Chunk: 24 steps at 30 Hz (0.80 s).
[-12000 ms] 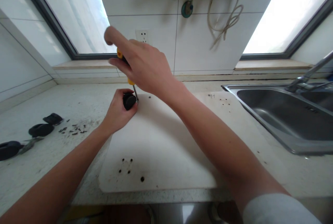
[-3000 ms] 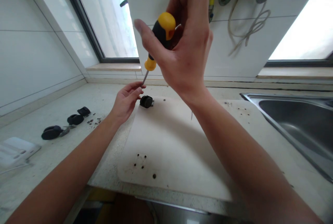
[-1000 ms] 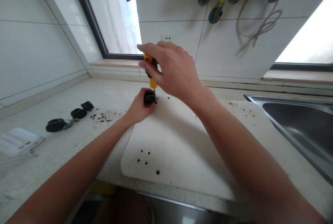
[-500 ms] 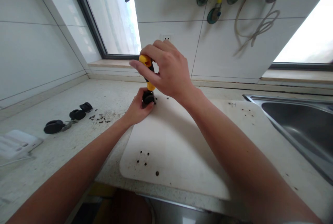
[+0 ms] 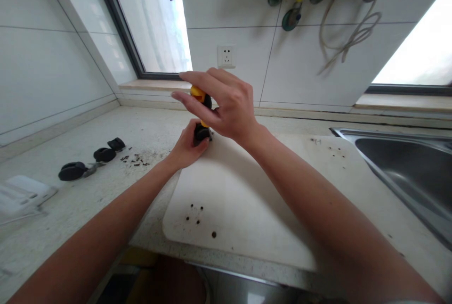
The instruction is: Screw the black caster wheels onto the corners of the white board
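A yellow-and-black screwdriver (image 5: 198, 94) stands nearly upright over the far left corner of a white board (image 5: 226, 209). My right hand (image 5: 226, 101) is around its handle, with the thumb and index finger stretched out and the other fingers curled behind, partly hidden. Below it, my left hand (image 5: 189, 148) grips a black caster wheel (image 5: 202, 133) against the board. The screwdriver's tip is hidden behind the caster. Several screw holes (image 5: 193, 214) show in the board's near left corner.
Several black casters (image 5: 72, 171) lie on the counter to the left, beside loose screws (image 5: 136, 160) and dark debris. A white plastic device (image 5: 26, 193) with a cable sits at far left. To the right is a steel sink (image 5: 406, 167). A wall socket (image 5: 226, 56) and pipes are behind.
My right hand has come down a little and its thumb and index finger have spread off the screwdriver handle. The screwdriver sits slightly lower. My left hand stays on the caster.
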Motion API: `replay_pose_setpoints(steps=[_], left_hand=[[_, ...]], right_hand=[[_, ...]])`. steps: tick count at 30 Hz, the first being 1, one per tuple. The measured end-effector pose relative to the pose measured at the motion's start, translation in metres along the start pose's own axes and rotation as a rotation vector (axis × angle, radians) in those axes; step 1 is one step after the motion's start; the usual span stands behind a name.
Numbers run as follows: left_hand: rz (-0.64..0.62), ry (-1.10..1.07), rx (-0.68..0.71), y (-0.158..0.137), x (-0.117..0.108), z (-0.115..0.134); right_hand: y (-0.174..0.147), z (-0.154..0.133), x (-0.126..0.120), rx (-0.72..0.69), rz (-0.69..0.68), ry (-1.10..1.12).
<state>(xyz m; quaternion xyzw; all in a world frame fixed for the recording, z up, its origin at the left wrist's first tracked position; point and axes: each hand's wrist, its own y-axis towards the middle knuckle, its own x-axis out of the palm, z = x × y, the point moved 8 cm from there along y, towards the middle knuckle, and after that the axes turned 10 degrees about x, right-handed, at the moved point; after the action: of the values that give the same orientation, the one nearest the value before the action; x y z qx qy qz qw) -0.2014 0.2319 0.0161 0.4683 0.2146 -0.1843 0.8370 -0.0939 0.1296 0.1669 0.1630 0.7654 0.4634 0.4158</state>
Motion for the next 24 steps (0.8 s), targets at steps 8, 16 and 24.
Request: replay_pose_setpoints(steps=[8,16,24], left_hand=[[0.014,0.009,0.006,0.0,-0.002,0.0],[0.074,-0.034,0.041,-0.003,-0.003,-0.002],[0.072,-0.036,0.04,-0.002,-0.003,0.0]], right_hand=[[-0.001,-0.007,-0.003,-0.068,0.006,-0.063],[0.019,-0.006,-0.011,0.109,-0.321,-0.227],[0.018,-0.01,-0.016,0.134,-0.19,-0.364]])
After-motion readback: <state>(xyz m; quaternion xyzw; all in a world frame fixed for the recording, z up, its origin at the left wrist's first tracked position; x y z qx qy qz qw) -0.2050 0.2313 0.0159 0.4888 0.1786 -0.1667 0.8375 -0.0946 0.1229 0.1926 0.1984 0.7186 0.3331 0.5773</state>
